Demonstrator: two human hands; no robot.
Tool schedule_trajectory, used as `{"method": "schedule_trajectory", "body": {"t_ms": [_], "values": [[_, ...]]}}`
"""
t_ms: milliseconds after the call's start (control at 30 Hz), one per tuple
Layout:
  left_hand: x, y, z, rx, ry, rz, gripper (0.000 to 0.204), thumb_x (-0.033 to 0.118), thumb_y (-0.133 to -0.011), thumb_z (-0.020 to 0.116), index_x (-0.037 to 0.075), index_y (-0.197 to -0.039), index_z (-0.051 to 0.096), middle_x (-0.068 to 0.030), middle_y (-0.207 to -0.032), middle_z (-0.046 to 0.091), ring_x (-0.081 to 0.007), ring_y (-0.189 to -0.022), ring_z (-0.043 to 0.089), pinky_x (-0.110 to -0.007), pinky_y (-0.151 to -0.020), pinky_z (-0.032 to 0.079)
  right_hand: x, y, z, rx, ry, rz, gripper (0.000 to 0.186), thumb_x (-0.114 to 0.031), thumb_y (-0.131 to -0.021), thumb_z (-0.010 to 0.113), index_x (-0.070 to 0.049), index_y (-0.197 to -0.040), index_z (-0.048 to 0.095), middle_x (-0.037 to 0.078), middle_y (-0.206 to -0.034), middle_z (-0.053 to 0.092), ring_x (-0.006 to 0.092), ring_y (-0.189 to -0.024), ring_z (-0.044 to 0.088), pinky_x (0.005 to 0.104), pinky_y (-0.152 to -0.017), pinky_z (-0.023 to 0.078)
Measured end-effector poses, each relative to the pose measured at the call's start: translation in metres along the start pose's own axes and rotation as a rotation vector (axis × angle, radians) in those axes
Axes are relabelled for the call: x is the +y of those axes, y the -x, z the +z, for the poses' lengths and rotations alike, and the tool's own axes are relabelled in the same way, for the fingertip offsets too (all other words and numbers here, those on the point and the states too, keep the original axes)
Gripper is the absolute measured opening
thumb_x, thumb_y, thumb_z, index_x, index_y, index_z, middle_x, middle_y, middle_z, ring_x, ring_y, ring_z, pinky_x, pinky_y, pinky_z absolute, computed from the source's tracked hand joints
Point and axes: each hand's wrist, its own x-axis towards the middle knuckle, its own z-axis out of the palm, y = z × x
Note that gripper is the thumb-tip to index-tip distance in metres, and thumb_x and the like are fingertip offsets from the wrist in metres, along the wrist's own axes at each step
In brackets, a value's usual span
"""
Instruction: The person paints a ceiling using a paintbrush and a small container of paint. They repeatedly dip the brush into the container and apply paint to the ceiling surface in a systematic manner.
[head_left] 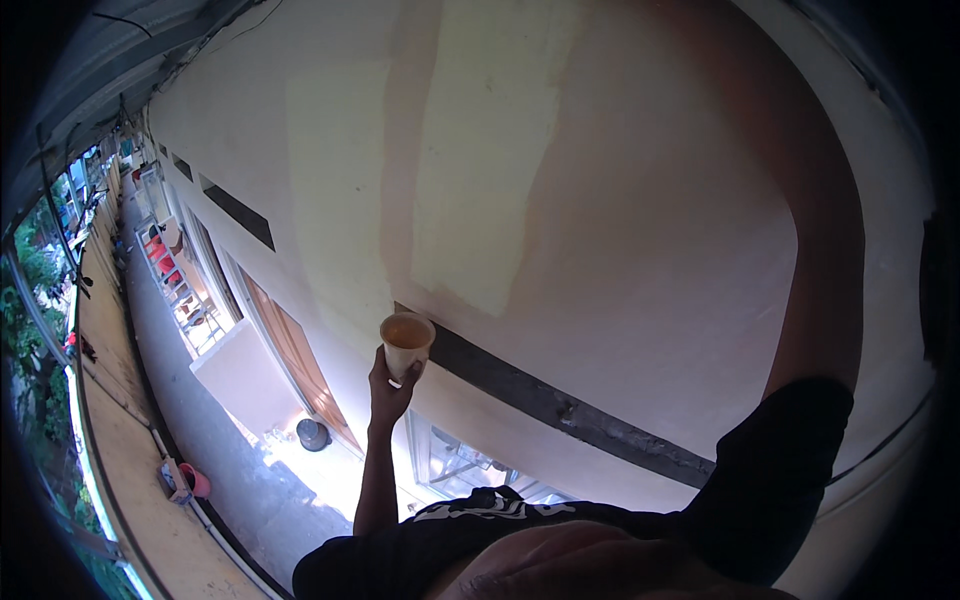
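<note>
My left hand (389, 386) is closed round a pale cup (407, 345) and holds it up, its open mouth showing a light brown inside. Whether there is liquid in it, I cannot tell. Beside the cup rises a wall (660, 190) with a pale yellow painted patch (490, 170) and darker bands around it. My right arm (832, 250) is raised high along the wall and passes out at the top edge, so the right hand is out of view.
A dark recessed strip (560, 405) crosses the wall below the cup. Down the walkway (190, 330) at left are an orange-brown door (300, 350), a black bucket (313, 434), a pink bucket (195, 481) and a rack (175, 275). A parapet (105, 350) borders the far left.
</note>
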Motion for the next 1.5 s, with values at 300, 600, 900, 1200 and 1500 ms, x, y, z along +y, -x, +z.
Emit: {"method": "schedule_trajectory", "body": {"t_ms": [300, 600, 900, 1200, 1500], "values": [[0.009, 0.005, -0.006, 0.024, -0.010, -0.002, 0.045, 0.021, -0.091, 0.076, -0.002, -0.125, 0.057, -0.0182, -0.105, 0.072, -0.0264, -0.096, 0.072, -0.037, -0.078, 0.056, -0.040, -0.031, -0.017, -0.065, -0.122, 0.144, 0.007, -0.002, -0.079, 0.074, -0.001, -0.083, 0.069, 0.011, -0.085, 0.076, 0.0244, -0.076, 0.072, 0.0370, -0.071, 0.056], [0.015, 0.016, -0.010, 0.050, -0.007, 0.003, 0.047, 0.019, -0.090, 0.077, -0.001, -0.128, 0.056, -0.0182, -0.107, 0.072, -0.0276, -0.098, 0.073, -0.038, -0.080, 0.057, 0.010, -0.074, 0.055, 0.037, -0.293, 0.168, 0.013, -0.009, -0.073, 0.082, -0.003, -0.082, 0.075, 0.010, -0.077, 0.075, 0.0186, -0.074, 0.072, 0.0342, -0.069, 0.055], [0.020, 0.016, -0.015, 0.051, -0.024, -0.015, 0.048, 0.019, -0.090, 0.077, -0.002, -0.128, 0.056, -0.0181, -0.107, 0.072, -0.0267, -0.098, 0.072, -0.037, -0.079, 0.056, 0.016, -0.048, 0.052, 0.163, -0.216, 0.176, 0.009, -0.009, -0.075, 0.080, -0.005, -0.082, 0.077, 0.011, -0.080, 0.077, 0.0211, -0.076, 0.074, 0.0345, -0.072, 0.056], [0.017, 0.003, -0.017, 0.040, -0.034, 0.035, 0.047, 0.018, -0.091, 0.075, -0.002, -0.128, 0.056, -0.0185, -0.107, 0.072, -0.0264, -0.098, 0.072, -0.037, -0.080, 0.056, -0.021, 0.002, 0.002, 0.214, -0.022, 0.257, 0.009, -0.008, -0.077, 0.076, -0.002, -0.083, 0.074, 0.013, -0.081, 0.075, 0.0259, -0.078, 0.073, 0.0356, -0.072, 0.055], [0.022, 0.006, -0.010, -0.013, -0.002, 0.050, 0.048, 0.015, -0.091, 0.074, -0.002, -0.130, 0.054, -0.0191, -0.109, 0.071, -0.0292, -0.101, 0.071, -0.040, -0.088, 0.056, -0.079, 0.066, -0.069, 0.071, -0.019, 0.454, 0.008, -0.007, -0.084, 0.075, -0.001, -0.089, 0.072, 0.010, -0.088, 0.075, 0.0240, -0.082, 0.072, 0.0363, -0.078, 0.056]]}}
